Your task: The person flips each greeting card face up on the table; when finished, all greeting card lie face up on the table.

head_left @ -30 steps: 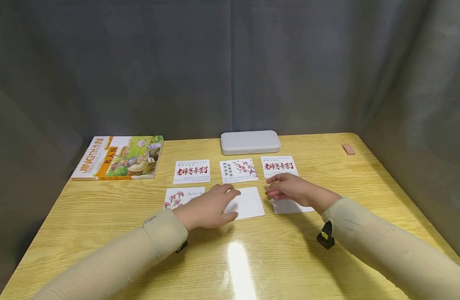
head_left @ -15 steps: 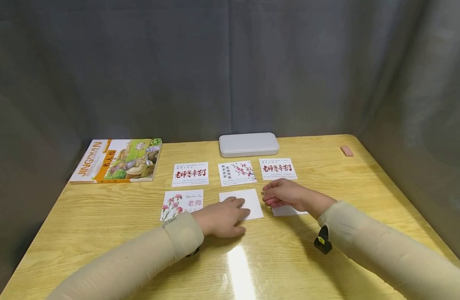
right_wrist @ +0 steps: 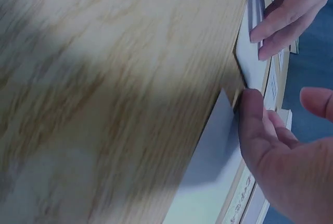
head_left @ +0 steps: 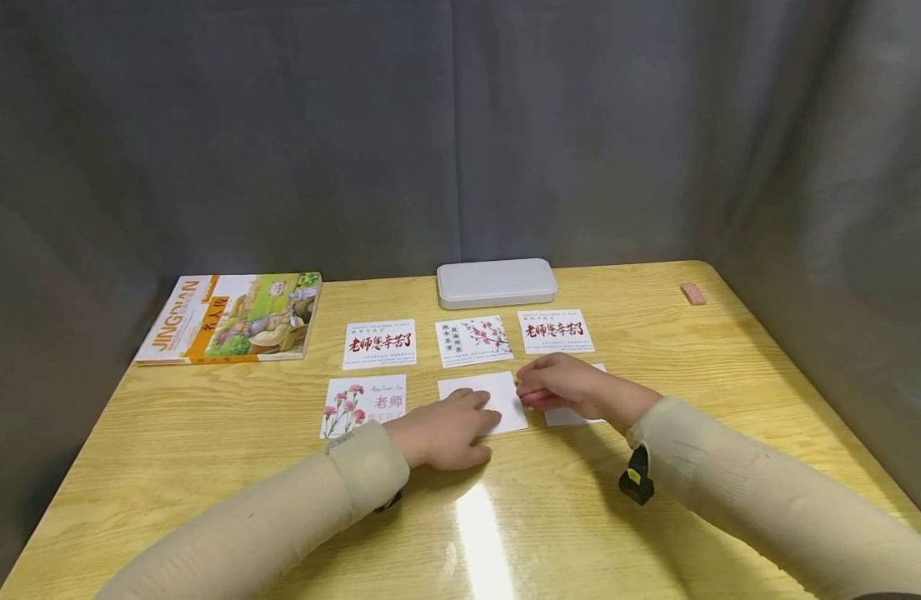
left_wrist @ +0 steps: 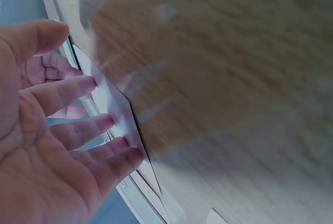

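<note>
A blank white card (head_left: 460, 383) lies in the middle of the front row, and my left hand (head_left: 448, 429) rests its spread fingertips on it. In the left wrist view these fingers (left_wrist: 83, 135) are nearly straight on the card (left_wrist: 117, 104). My right hand (head_left: 568, 385) reaches over a second blank card (head_left: 571, 415), its fingertips at the right edge of the middle card. In the right wrist view its thumb (right_wrist: 317, 101) stands apart from the fingers (right_wrist: 252, 109), with nothing between them. The pink-flower card (head_left: 362, 407) lies left, partly covered by my left sleeve.
Behind lies a row of printed cards: a red-lettered one (head_left: 380, 343), a blossom one (head_left: 473, 342) and another red-lettered one (head_left: 556, 332). A white case (head_left: 496, 283) is at the back. A book (head_left: 231, 318) lies back left, a pink block (head_left: 693, 293) back right.
My left hand has shifted right and come down onto the middle blank card, uncovering more of the flower card. My right hand has moved slightly left to that card's edge.
</note>
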{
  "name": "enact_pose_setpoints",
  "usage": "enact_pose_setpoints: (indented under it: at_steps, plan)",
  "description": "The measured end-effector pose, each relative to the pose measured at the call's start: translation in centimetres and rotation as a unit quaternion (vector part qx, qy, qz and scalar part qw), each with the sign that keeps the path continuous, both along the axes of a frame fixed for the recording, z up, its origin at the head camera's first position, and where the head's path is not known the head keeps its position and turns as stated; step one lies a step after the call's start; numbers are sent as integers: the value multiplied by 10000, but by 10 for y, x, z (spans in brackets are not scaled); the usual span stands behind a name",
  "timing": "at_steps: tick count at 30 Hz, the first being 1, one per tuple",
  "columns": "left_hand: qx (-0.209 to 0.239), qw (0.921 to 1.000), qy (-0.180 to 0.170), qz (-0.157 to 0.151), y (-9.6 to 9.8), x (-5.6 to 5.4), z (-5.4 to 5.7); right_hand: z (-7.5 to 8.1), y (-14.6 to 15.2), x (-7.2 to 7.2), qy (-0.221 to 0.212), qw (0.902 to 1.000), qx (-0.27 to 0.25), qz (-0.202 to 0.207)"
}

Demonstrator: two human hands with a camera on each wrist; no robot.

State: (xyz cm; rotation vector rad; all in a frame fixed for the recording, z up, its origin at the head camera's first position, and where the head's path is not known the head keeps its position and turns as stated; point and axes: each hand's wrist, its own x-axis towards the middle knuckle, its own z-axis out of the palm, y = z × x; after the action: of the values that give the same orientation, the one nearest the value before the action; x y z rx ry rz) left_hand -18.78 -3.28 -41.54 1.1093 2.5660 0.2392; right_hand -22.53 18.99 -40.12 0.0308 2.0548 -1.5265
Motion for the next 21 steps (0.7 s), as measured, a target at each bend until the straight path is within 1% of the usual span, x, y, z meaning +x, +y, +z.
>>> enact_pose_setpoints:
  at_steps: [3,6,10,12,13,14,15,16,17,18,19,20,21]
  plan:
    - [175,9998,-45,49,1,0,1,-1,0,-2,-24,9997,-159,-194]
    - [428,9990,-43,134,0,-1,1,-4,-1,-3,56,9990,-359,-256]
    - [743,9970,-65,195,-3,-4,1,-9,-3,-5,175,9992,-311,-167]
    - [946,9953,-91,212,-9,-8,1,-11,-3,-5,175,9994,-262,-117]
    - [1101,9935,-74,275,-13,-11,2,-11,-3,-6,175,9994,-294,-109]
    - [1295,9907,-43,404,-18,-14,4,-11,-3,-7,211,9992,-340,-86]
    - [1556,9859,-26,609,-24,-18,6,-10,-2,-8,265,9988,-412,-85]
    - [1829,9792,5,882,-30,-22,8,-9,-2,-10,321,9982,-503,-94]
    - [2113,9699,-25,1211,-36,-25,11,-6,-2,-11,392,9972,-619,-114]
    - [2373,9591,-97,1543,-42,-29,13,-5,-1,-13,468,9961,-730,-144]
    - [2625,9459,-250,1892,-47,-31,14,-2,-1,-14,551,9949,-835,-155]
    - [2849,9321,-462,2188,-51,-34,15,1,0,-15,623,9938,-907,-169]
    - [3040,9188,-709,2414,-54,-36,15,3,0,-16,677,9927,-979,-181]
